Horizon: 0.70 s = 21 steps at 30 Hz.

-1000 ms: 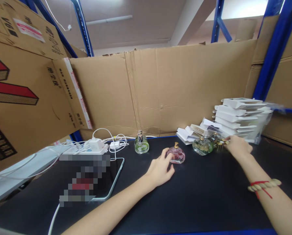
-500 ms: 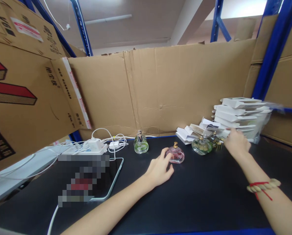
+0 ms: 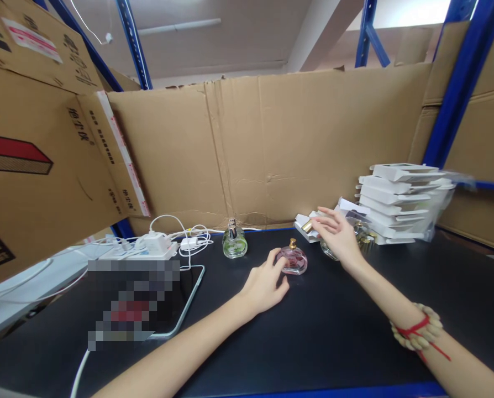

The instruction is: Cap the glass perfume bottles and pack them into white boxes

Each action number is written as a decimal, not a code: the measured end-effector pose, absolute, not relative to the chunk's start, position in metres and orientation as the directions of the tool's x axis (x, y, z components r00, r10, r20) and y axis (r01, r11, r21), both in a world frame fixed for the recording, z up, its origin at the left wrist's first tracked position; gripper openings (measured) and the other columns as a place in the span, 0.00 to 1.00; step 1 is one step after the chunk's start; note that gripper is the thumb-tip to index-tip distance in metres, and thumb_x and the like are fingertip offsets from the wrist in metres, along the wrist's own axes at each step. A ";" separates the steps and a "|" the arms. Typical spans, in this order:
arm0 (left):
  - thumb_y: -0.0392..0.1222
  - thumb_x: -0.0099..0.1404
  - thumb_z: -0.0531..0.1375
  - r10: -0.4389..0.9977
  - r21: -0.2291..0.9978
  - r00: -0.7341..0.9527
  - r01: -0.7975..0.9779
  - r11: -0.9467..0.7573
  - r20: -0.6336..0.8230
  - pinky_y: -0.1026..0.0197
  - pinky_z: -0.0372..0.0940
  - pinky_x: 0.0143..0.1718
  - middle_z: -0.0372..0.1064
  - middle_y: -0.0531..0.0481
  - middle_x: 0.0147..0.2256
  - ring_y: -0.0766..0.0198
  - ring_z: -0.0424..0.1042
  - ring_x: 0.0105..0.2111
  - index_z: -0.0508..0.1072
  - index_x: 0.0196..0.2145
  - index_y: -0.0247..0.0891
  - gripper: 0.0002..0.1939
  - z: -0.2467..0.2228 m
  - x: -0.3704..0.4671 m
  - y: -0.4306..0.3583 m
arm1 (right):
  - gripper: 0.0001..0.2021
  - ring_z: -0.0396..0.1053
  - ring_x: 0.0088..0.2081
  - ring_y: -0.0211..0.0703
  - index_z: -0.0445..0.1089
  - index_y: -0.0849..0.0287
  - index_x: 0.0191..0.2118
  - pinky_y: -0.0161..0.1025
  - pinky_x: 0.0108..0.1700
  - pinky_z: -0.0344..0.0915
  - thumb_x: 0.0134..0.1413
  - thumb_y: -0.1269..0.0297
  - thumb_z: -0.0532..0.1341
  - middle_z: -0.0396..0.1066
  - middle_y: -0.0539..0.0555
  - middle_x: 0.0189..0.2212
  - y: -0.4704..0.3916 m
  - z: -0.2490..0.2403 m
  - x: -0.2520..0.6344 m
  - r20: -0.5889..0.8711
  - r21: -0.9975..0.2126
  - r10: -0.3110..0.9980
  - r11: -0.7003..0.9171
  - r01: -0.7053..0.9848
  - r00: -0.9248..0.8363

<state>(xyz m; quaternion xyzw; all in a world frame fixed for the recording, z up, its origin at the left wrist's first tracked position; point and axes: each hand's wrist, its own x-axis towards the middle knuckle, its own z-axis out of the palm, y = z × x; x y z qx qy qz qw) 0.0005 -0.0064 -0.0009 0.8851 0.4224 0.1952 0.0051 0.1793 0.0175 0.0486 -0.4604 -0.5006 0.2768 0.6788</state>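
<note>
Bottle of pink glass stands upright near the middle of the black table, its gold neck uncovered. Left hand touches its left side with bent fingers; the thumb is free, so the hand is not closed around it. Right hand pinches a small gold piece between its fingers, perhaps a cap, although blur makes this not certain. This piece is apart from the bottle, above and to the right, thus nothing covers the neck. Farther left stand green bottles. To the right, behind the right hand, are more bottles, and farther a stack of white boxes.
</note>
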 end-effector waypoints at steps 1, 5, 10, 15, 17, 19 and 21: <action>0.37 0.61 0.48 0.748 0.173 0.567 0.745 -0.645 0.345 0.58 0.68 0.35 0.48 0.47 0.56 0.62 0.68 0.39 0.58 0.47 0.40 0.16 -0.001 0.000 -0.006 | 0.31 0.70 0.34 0.43 0.62 0.62 0.40 0.39 0.36 0.68 0.24 0.52 0.65 0.71 0.59 0.33 0.017 0.048 0.177 0.420 -0.905 0.851 0.421 0.068 0.315; 0.37 0.61 0.48 0.748 0.173 0.574 0.743 -0.647 0.332 0.58 0.68 0.34 0.49 0.46 0.56 0.62 0.69 0.39 0.58 0.47 0.39 0.16 -0.001 0.000 -0.006 | 0.29 0.70 0.36 0.43 0.63 0.61 0.39 0.40 0.39 0.69 0.27 0.52 0.66 0.71 0.59 0.35 0.015 0.046 0.172 0.468 -0.882 0.860 0.470 0.045 0.201; 0.38 0.60 0.48 0.754 0.216 0.515 0.748 -0.628 0.408 0.60 0.68 0.32 0.44 0.44 0.58 0.64 0.69 0.37 0.60 0.48 0.39 0.17 -0.005 0.000 -0.005 | 0.24 0.70 0.40 0.42 0.64 0.61 0.40 0.39 0.43 0.68 0.33 0.56 0.65 0.71 0.58 0.37 0.015 0.046 0.173 0.564 -0.825 0.817 0.562 0.050 0.117; 0.40 0.59 0.48 0.689 0.274 0.458 0.683 -0.677 0.561 0.63 0.67 0.32 0.33 0.43 0.62 0.68 0.69 0.34 0.51 0.58 0.42 0.27 -0.008 0.003 -0.002 | 0.23 0.70 0.41 0.42 0.65 0.62 0.41 0.38 0.42 0.68 0.36 0.57 0.64 0.71 0.59 0.38 0.016 0.043 0.176 0.590 -0.808 0.803 0.584 0.080 0.086; 0.40 0.59 0.48 0.654 0.278 0.469 0.643 -0.714 0.594 0.63 0.67 0.36 0.34 0.41 0.62 0.66 0.68 0.40 0.45 0.60 0.39 0.32 -0.007 0.005 -0.001 | 0.23 0.70 0.41 0.43 0.66 0.62 0.41 0.40 0.42 0.69 0.36 0.57 0.64 0.71 0.59 0.38 0.018 0.041 0.176 0.591 -0.806 0.804 0.585 0.094 0.068; 0.40 0.59 0.47 0.603 0.239 0.499 0.612 -0.754 0.622 0.63 0.65 0.43 0.37 0.42 0.62 0.63 0.64 0.48 0.43 0.61 0.36 0.33 -0.005 0.007 0.001 | 0.23 0.70 0.41 0.44 0.66 0.62 0.41 0.41 0.42 0.69 0.36 0.56 0.65 0.71 0.59 0.38 0.019 0.038 0.175 0.589 -0.807 0.806 0.582 0.101 0.056; 0.40 0.59 0.46 0.548 0.175 0.530 0.596 -0.784 0.647 0.62 0.62 0.47 0.39 0.43 0.61 0.63 0.61 0.51 0.45 0.61 0.35 0.32 -0.005 0.009 0.002 | 0.24 0.69 0.41 0.45 0.66 0.62 0.41 0.42 0.43 0.68 0.36 0.55 0.65 0.71 0.59 0.38 0.020 0.037 0.174 0.579 -0.814 0.813 0.573 0.095 0.054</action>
